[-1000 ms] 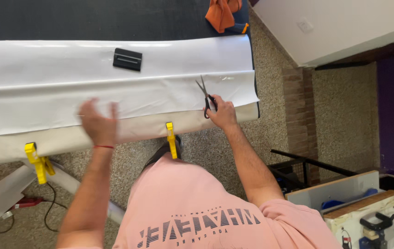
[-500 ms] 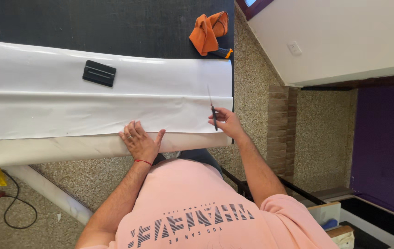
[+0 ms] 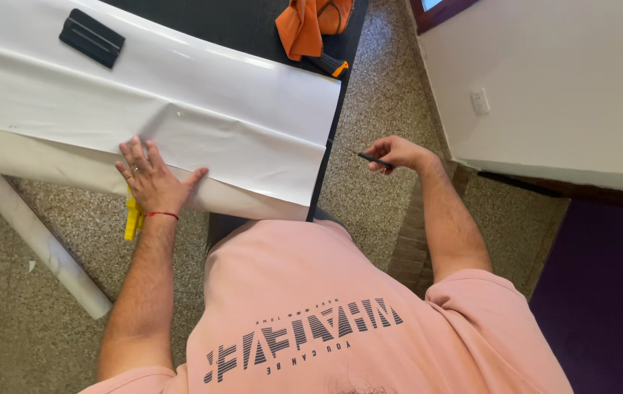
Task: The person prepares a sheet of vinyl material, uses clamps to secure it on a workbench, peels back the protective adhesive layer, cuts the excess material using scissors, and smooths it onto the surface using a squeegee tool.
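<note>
A wide white sheet (image 3: 238, 124) lies across a dark table (image 3: 253, 25), its right end just short of the table's edge. My left hand (image 3: 152, 182) lies flat on the sheet's near edge with fingers spread, a red band on the wrist. My right hand (image 3: 401, 154) is off the table to the right, over the floor, closed around dark scissors (image 3: 371, 157) whose tips point left towards the sheet's end.
A black squeegee (image 3: 92, 37) rests on the sheet at the far left. An orange cloth (image 3: 313, 23) lies at the table's far corner. A yellow clamp (image 3: 133, 219) grips the near edge below my left hand. A white roll (image 3: 45, 248) lies on the speckled floor; a white wall (image 3: 544, 87) stands right.
My left hand has come down flat on the sheet. My right hand with the scissors has moved from the sheet's right part off past its end, out over the floor.
</note>
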